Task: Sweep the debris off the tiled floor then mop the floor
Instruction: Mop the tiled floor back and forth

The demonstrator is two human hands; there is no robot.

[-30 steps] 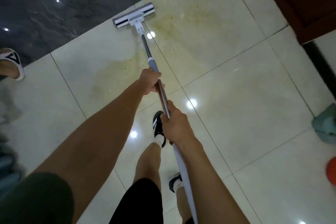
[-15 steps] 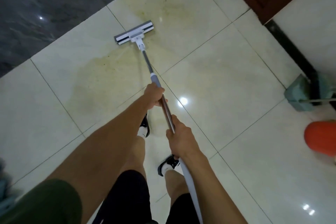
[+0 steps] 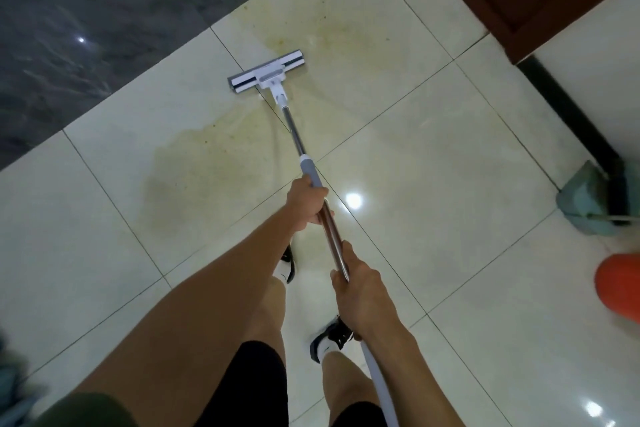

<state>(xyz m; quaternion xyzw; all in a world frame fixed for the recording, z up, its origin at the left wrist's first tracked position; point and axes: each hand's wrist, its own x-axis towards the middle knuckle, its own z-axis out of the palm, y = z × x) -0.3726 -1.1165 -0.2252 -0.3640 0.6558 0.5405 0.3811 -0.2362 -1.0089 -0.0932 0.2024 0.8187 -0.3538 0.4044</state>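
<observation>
Both hands are wrapped round the mop handle (image 3: pixel 313 180): the left hand (image 3: pixel 308 201) grips it farther along, just below the grey collar, and the right hand (image 3: pixel 360 291) clamps it nearer the body. The flat mop head (image 3: pixel 266 76) sits pressed on the cream tiled floor (image 3: pixel 433 166), at the far side near the dark marble strip (image 3: pixel 86 21). A yellowish wet stain (image 3: pixel 194 166) spreads left of the handle and beyond the head. Two feet in black-and-white shoes (image 3: pixel 329 340) stand under the arms. At the right edge, a teal dustpan (image 3: pixel 588 201) leans by the wall, an orange object (image 3: pixel 620 288) just nearer.
</observation>
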